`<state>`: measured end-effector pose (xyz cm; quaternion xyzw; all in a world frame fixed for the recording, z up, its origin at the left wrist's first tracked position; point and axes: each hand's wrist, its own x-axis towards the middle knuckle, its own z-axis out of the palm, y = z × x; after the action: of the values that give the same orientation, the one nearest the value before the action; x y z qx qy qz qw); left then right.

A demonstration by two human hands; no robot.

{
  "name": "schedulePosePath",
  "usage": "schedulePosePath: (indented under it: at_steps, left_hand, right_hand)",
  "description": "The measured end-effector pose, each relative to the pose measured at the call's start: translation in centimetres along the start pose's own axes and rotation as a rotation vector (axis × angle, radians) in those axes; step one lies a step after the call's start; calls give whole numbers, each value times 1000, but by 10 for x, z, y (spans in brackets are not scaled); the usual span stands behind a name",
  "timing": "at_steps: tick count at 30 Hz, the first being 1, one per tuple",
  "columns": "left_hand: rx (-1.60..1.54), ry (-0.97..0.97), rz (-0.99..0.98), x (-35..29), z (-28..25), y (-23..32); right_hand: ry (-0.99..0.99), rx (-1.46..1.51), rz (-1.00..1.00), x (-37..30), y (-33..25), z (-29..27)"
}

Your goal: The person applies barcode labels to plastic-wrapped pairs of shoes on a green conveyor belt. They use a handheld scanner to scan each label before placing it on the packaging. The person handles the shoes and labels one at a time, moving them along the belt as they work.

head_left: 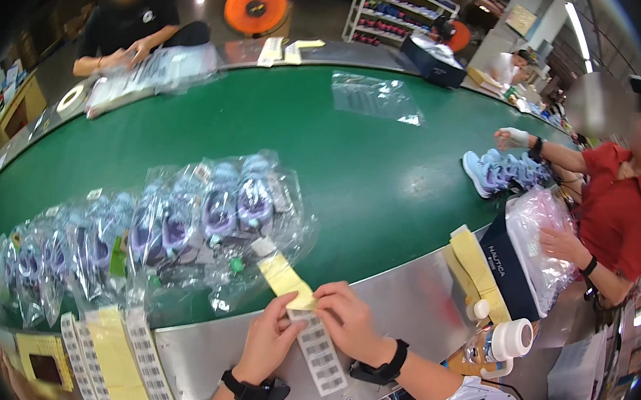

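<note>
1. Head view, lower centre: the left hand (268, 342) and right hand (346, 320) are meeting close together, both pinching a label strip (308, 321), its yellow backing rising toward the belt and its white labels hanging below.
2. Just above the hands, bagged shoes (212, 217) are lying in a row on the green belt (384, 175), running off to the lower left.
3. At lower left, more label sheets (112, 357) are resting on the steel ledge (403, 299).
4. At right, a person in red (615, 214) is handling a bag in a dark box (512, 274).
</note>
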<state>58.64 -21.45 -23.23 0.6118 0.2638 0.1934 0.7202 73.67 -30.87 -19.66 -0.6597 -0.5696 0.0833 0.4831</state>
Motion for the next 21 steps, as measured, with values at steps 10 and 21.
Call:
schedulePosePath:
  at_steps: [10, 21]
  left_hand:
    - [173, 19, -4, 12, 12, -9]
    - [-4, 105, 22, 14, 21, -13]
  right_hand:
    - [364, 937, 463, 113, 101, -35]
    - [144, 731, 697, 247, 160, 62]
